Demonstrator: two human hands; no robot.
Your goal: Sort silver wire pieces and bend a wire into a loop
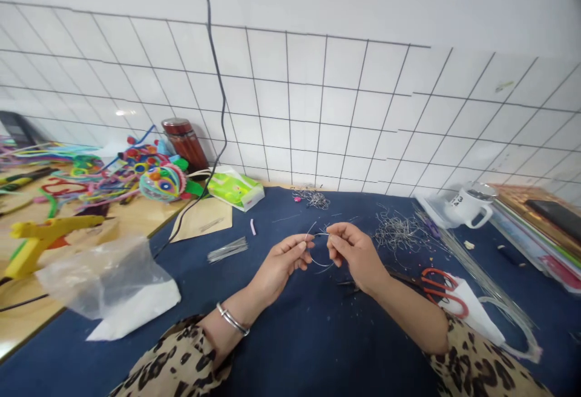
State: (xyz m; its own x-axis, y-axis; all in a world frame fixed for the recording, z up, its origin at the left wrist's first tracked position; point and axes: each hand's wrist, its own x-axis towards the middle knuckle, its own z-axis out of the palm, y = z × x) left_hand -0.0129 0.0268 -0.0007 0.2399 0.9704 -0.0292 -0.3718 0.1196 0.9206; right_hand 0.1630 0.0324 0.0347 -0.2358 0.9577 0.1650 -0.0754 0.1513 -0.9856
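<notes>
Now, left hand (287, 258): thumb and fingertips nearly closed, pinching a thin wire (321, 264).
Right hand (354, 250): thumb and forefinger pinched on the wire opposite.
Wire: curved between both hands, over blue cloth (290, 348).
Beside right arm: tangled wires (397, 230), red-handled scissors (429, 282).
Left of left hand: straight wires (227, 250).

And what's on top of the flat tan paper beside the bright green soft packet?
A few thin greyish wires lie on the flat tan paper, and a long black cable crosses its left part. Anything directly beneath the paper is covered and cannot be seen.
</notes>
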